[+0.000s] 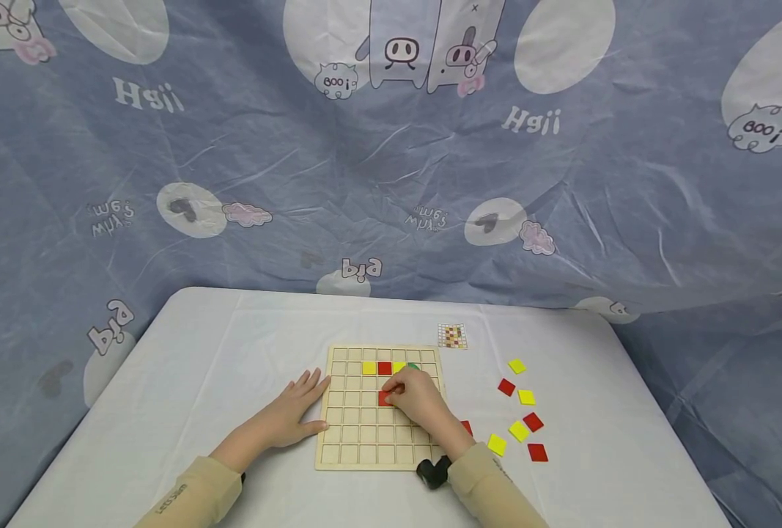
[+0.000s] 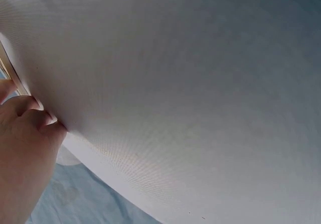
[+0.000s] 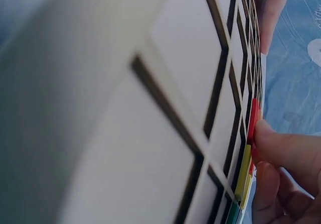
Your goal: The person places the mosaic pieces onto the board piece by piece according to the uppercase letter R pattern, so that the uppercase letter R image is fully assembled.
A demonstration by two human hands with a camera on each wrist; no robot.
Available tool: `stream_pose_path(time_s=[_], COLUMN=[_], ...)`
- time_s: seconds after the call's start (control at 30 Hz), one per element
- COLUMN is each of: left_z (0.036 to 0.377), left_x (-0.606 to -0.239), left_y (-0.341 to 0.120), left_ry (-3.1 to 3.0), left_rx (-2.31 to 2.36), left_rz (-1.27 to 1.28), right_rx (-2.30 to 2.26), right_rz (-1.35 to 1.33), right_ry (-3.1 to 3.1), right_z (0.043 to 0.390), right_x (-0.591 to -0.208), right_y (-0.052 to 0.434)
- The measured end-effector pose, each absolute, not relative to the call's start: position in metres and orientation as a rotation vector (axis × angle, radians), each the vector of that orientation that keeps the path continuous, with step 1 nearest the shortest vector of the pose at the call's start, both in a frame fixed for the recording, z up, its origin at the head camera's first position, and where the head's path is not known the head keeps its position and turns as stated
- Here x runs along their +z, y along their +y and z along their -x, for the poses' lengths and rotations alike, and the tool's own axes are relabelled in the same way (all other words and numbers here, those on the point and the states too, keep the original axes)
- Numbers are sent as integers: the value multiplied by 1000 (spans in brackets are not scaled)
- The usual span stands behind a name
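Note:
A pale wooden grid board point(image 1: 351, 456) lies on the white table. My right hand point(image 1: 417, 400) is over its middle, thumb and fingertips pinching a red square tile point(image 1: 383, 398) at one of the cells. In the right wrist view, the thumb and a finger meet at the edge of the red tile point(image 3: 253, 121). Along an upper row sit a yellow tile point(image 1: 369, 368), another red tile point(image 1: 384, 368), a second yellow tile point(image 1: 399, 366) and a partly covered green piece point(image 1: 413, 366). My left hand point(image 1: 292, 413) rests with spread fingers against the board's left edge.
Several loose red and yellow tiles point(image 1: 526, 397) lie scattered right of the board, one red tile point(image 1: 466, 426) partly hidden by the right forearm. A small card with a coloured grid pattern point(image 1: 453, 336) lies behind the board. A black device point(image 1: 433, 473) sits at the right wrist.

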State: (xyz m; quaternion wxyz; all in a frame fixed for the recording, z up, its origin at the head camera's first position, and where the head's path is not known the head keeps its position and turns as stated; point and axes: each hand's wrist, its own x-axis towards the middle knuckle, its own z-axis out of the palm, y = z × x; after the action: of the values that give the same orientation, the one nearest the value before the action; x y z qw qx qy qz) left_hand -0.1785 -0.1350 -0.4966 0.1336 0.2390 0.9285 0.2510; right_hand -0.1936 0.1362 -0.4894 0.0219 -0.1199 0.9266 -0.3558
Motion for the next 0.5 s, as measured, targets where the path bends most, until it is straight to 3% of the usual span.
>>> stream_pose_path(time_s=[0.5], left_z=[179], left_x=[-497], left_y=[-134], left_ry=[2691], left_rx=[732], left_rz=[-696], right_rx=[-1242], right_rz=[240], right_ry=[2801], right_z=[188], right_x=[-470], right_y=[159])
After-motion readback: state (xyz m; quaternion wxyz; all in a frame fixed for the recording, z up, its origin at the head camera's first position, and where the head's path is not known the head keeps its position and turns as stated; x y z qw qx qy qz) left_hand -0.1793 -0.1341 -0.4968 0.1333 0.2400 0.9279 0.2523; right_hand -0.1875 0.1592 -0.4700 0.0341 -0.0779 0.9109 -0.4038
